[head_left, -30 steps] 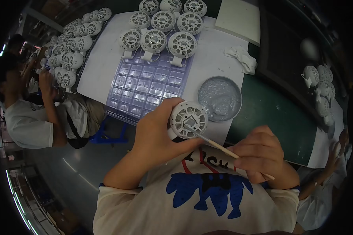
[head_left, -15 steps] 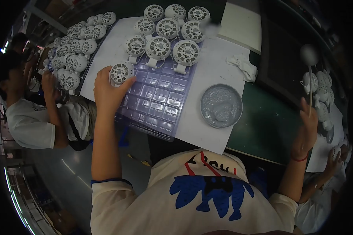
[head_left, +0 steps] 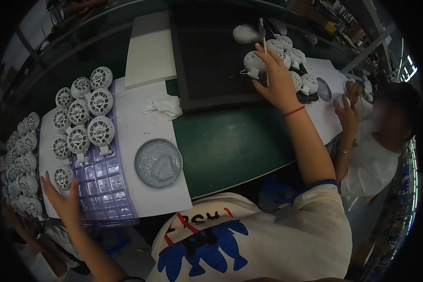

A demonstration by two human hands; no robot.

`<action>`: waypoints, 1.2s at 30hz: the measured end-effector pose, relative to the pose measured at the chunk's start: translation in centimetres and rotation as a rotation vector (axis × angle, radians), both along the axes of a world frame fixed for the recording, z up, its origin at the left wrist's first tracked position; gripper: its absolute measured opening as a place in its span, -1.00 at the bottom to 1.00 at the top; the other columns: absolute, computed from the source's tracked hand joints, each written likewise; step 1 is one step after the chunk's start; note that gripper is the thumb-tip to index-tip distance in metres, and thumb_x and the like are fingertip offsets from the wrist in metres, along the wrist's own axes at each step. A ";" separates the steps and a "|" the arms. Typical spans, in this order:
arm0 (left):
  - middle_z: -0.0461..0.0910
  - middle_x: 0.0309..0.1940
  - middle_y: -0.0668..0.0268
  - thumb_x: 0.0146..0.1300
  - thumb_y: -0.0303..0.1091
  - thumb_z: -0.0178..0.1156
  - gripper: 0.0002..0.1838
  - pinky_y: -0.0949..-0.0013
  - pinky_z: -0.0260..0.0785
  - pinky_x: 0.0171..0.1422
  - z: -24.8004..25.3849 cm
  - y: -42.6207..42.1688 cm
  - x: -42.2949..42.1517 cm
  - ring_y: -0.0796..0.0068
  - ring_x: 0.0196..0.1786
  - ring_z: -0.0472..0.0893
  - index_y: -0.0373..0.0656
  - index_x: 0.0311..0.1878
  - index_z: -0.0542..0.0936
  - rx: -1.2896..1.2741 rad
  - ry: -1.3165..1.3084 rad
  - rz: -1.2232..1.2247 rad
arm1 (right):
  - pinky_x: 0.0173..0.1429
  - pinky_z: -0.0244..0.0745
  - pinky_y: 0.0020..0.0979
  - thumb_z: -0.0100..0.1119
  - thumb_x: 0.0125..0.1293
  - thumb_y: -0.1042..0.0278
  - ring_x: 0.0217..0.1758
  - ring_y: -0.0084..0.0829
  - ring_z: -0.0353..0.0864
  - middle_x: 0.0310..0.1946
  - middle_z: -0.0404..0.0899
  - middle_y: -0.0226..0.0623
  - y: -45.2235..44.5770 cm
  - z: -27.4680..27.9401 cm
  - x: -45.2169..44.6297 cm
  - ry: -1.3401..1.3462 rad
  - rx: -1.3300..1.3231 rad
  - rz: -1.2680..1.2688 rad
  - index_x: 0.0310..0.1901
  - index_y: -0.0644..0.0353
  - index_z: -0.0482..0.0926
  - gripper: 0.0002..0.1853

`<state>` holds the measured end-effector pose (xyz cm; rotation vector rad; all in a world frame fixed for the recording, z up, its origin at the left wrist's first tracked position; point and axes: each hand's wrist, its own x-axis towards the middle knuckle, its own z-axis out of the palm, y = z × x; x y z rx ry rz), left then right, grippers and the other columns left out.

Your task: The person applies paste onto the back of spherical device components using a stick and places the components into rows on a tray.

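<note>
My left hand (head_left: 63, 201) has its thumb and fingers spread around the near side of a white round slotted housing (head_left: 63, 177) at the tray's left edge. Its thumb is close to the rim; whether it touches I cannot tell. My right hand (head_left: 278, 82) reaches over the dark mat on the right, with a thin stick (head_left: 265, 44) held at its fingers. A grey, blurred end tops the stick, beside a white rounded housing (head_left: 245, 34). Another white housing (head_left: 255, 62) is just left of those fingers. A round tin of grey paste (head_left: 158, 164) stands between my arms.
Several slotted housings (head_left: 79, 112) stand on the purple plastic tray (head_left: 101, 188). More crowd the far left (head_left: 26, 162). A crumpled white cloth (head_left: 164, 107), a pale board (head_left: 150, 51) and a black mat (head_left: 211, 70) lie behind the tin. A co-worker (head_left: 371, 160) sits at right.
The view has swung to the right. My right hand has moved forward over the housings at the right with the stick. My left hand's fingers have spread away from the housing.
</note>
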<state>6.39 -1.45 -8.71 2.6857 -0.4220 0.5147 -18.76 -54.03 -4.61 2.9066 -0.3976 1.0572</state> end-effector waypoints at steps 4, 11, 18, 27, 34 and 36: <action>0.04 0.43 0.01 0.11 -0.08 0.33 -0.14 0.02 -0.09 0.50 2.1 -2.1 -2.4 0.06 0.48 0.04 -0.19 0.40 0.15 -0.219 -0.260 -0.125 | 0.20 0.43 -0.20 0.35 -0.11 0.53 0.24 -0.10 0.36 0.29 0.33 -0.49 -1.7 -0.3 2.1 0.048 0.120 -0.043 0.23 -0.03 0.26 -0.21; 0.01 0.44 -0.03 0.07 0.02 0.31 -0.02 0.05 -0.17 0.51 5.4 -9.7 -12.6 0.08 0.50 0.02 -0.20 0.44 0.03 -0.633 -0.076 -0.582 | 0.12 0.46 -0.26 0.44 -0.18 0.48 0.14 -0.20 0.45 0.23 0.44 -0.38 7.6 0.7 4.6 -0.204 0.111 0.453 0.11 0.02 0.35 -0.28; 0.34 0.24 0.11 -0.05 -0.18 0.41 0.01 0.27 0.16 0.39 7.6 -12.5 -15.4 0.27 0.32 0.35 -0.29 0.42 0.07 -1.257 1.613 -0.736 | 0.32 0.34 -0.11 0.34 0.15 0.24 0.22 0.01 0.43 0.08 0.54 -0.03 21.5 0.7 3.5 -0.153 0.581 1.201 0.00 0.07 0.47 -0.61; 0.43 0.02 -0.04 0.01 0.16 0.35 0.04 0.06 0.55 0.05 3.0 -7.1 -13.7 0.16 -0.11 0.62 -0.34 0.36 0.09 -1.611 1.163 -0.551 | -0.31 0.31 -0.40 0.17 0.27 0.19 -0.38 -0.43 0.50 -0.22 0.63 -0.30 17.0 -0.2 0.1 0.183 0.539 1.030 -0.08 0.13 0.64 -0.72; 0.43 0.02 -0.13 -0.09 0.19 0.40 0.06 0.36 0.58 -0.29 2.6 -6.8 -14.4 0.34 -0.35 0.63 -0.39 0.29 0.18 -1.395 1.207 -0.502 | -0.34 0.29 -0.39 0.24 0.09 0.44 -0.41 -0.40 0.46 -0.35 0.55 -0.34 17.6 0.0 0.4 0.268 0.484 1.016 -0.16 0.20 0.64 -0.76; 0.44 0.00 -0.14 -0.13 0.20 0.42 0.07 0.41 0.56 -0.33 2.7 -6.9 -14.4 0.37 -0.36 0.62 -0.39 0.27 0.20 -1.380 1.207 -0.455 | -0.33 0.25 -0.39 0.17 0.06 0.45 -0.40 -0.39 0.49 -0.37 0.57 -0.31 17.9 -0.1 0.6 0.223 0.411 1.015 -0.27 0.17 0.64 -0.83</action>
